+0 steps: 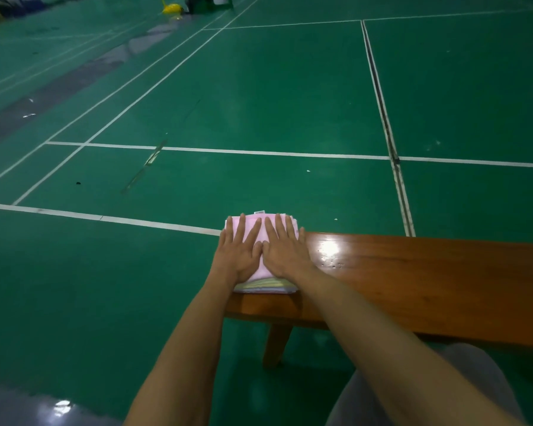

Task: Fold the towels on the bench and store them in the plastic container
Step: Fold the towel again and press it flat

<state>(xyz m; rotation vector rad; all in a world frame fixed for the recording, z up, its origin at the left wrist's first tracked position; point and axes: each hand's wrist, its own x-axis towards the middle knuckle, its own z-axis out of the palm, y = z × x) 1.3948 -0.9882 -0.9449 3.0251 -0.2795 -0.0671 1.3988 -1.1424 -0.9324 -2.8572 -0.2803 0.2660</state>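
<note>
Towels point(260, 284) sit folded and stacked at the centre of the frame; I press both flat hands, left point(239, 252) and right point(285, 249), on top; no container in view, so storing remains.

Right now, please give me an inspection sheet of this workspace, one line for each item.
Surface: wooden bench, glossy, with a light glare beside the towels.
Job's things: stack of folded towels at the bench end, pink towel on top; plastic container not seen.
Clutter: nothing seen on the bench.
Hands: left hand and right hand press flat on the pink towel, fingers straight.
Cables: nothing seen.
Surroundings: green court floor with white lines; yellow object far away.
</note>
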